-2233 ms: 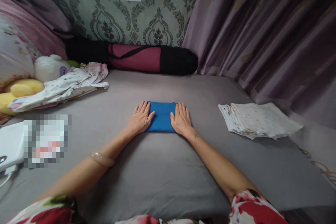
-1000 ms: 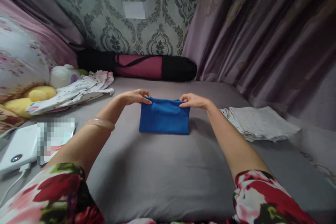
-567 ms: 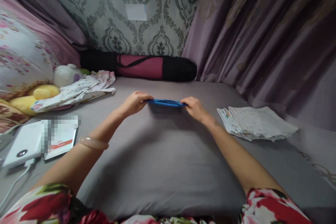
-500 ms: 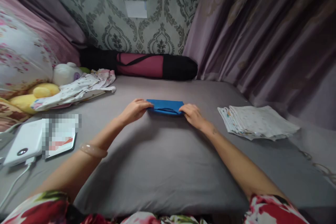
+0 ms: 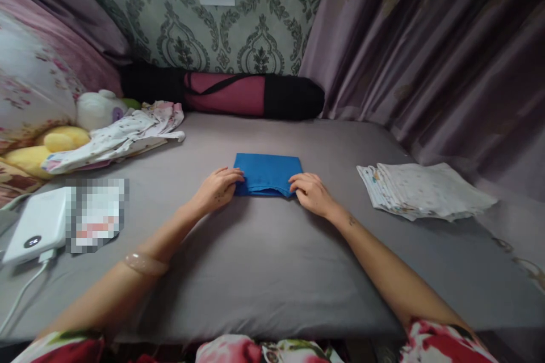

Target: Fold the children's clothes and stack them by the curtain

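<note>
A folded blue cloth (image 5: 268, 170) lies at the middle of the grey bed sheet (image 5: 255, 266), a flat rectangle whose near edge gapes a little between its layers. My left hand (image 5: 220, 188) pinches its near left corner, fingers closed on the fabric. At the near right corner, my right hand (image 5: 313, 191) grips the cloth the same way, thumb and fingers together. The undersides of both corners are hidden by my fingers.
On the right lies a stack of folded white cloths (image 5: 426, 190). A white power bank (image 5: 40, 224) with a cable and a blurred phone-like item (image 5: 96, 218) sit left. Crumpled patterned clothing (image 5: 123, 139) and plush toys (image 5: 100, 109) lie beyond them. A long black-and-maroon bag (image 5: 230, 93) lines the wall.
The blue cloth was tilted, seen as a narrow strip; now it lies flatter with its broad top face showing. Both hands have stayed on its corners. The view has tipped slightly downward.
</note>
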Available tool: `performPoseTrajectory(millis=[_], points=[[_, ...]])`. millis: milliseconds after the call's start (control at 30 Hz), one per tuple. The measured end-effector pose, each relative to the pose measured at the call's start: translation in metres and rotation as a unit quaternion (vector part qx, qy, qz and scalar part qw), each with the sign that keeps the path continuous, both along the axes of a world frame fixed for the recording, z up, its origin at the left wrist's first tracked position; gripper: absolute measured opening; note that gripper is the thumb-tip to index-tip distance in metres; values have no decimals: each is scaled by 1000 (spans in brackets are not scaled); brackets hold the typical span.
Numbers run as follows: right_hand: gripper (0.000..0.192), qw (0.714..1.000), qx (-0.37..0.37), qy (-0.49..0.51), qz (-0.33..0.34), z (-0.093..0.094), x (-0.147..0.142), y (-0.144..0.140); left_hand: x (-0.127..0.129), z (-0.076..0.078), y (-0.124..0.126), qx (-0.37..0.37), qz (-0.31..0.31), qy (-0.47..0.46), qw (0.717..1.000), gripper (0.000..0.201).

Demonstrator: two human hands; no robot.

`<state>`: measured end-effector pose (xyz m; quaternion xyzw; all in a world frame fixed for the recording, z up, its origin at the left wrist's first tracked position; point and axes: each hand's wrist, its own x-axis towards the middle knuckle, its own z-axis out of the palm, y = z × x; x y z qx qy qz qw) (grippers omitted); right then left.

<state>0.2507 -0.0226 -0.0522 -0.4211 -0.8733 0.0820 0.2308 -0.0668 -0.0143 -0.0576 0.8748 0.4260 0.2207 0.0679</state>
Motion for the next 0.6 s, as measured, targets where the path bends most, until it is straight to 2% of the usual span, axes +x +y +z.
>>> performPoseTrajectory(millis=[133,267,433,500,600], points=[[43,996,5,-24,-86,6,-38,22,45,7,17,5,83,-12,996,42],[53,983,-29,-114,-139,0,-69,35,81,-2,29,-27,137,82,987,51],[55,972,-81,-160,-153,-14,-79,32,85,-26,30,-38,165,143,975,58],[56,971,-87,-162,-154,-15,-79,31,83,-28,29,-41,159,141,976,59],[56,969,-107,-161,-152,-11,-77,34,80,-23,32,-68,144,131,979,60]])
